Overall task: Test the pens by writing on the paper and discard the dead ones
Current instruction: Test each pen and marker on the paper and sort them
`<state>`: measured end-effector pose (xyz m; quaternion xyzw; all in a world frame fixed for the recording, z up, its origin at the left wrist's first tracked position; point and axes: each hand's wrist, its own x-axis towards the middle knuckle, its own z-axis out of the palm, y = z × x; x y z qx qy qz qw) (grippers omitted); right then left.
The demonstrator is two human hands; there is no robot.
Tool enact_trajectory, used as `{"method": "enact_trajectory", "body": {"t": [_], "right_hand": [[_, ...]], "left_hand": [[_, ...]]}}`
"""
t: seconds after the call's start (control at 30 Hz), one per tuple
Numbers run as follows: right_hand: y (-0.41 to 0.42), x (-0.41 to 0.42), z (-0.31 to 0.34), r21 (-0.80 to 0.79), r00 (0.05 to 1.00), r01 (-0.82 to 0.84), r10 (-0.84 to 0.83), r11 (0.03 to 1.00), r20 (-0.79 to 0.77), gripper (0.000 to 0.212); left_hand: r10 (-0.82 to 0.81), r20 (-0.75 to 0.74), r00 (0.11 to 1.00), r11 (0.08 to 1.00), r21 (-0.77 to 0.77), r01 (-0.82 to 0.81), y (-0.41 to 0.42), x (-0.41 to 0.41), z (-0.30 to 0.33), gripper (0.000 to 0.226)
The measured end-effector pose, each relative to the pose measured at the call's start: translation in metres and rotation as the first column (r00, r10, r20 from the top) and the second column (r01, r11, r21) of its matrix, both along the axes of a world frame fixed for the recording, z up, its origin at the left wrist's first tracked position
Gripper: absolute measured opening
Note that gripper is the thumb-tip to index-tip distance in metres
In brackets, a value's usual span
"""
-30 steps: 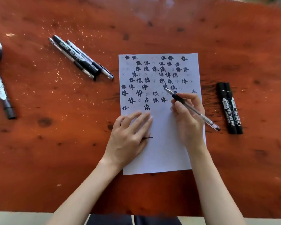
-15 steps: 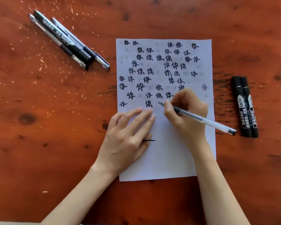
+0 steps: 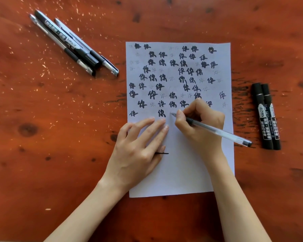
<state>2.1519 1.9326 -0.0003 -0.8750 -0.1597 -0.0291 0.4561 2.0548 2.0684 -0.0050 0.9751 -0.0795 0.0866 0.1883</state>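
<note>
A white sheet of paper [image 3: 185,172] lies on the red-brown wooden table, its upper half filled with black and faint grey written characters. My right hand [image 3: 202,126] grips a clear gel pen [image 3: 217,131] with its tip touching the paper just right of the lowest bold character. My left hand [image 3: 138,151] lies flat on the sheet's left side, fingers straight, holding it down. A short black stroke shows beside my left fingers.
Three pens [image 3: 73,42] lie bunched at the upper left of the table. Two black markers [image 3: 267,116] lie side by side to the right of the paper. Pale specks and dark knots mark the wooden table [image 3: 51,137].
My right hand has brought the pen from the paper's right middle down and left to the blank spot below the rows. The view has shifted, dropping the far-left pens out of sight.
</note>
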Motion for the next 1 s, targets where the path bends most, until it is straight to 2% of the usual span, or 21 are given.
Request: {"method": "enact_trajectory", "body": {"t": [0.53,1.0], "right_hand": [[-0.0008,0.0013,-0.0003,0.002,0.999,0.034,-0.034,0.999,0.017,0.024],[-0.0025,0.0004,-0.0023,-0.008,0.999,0.0,0.0,1.0,0.038,0.023]], "left_hand": [[0.004,-0.004,1.0,1.0,-0.003,-0.004,-0.0004,0.0006,0.0002,0.035],[-0.003,-0.001,1.0,1.0,0.001,0.003,-0.0001,0.0003,-0.0005,0.035]]}}
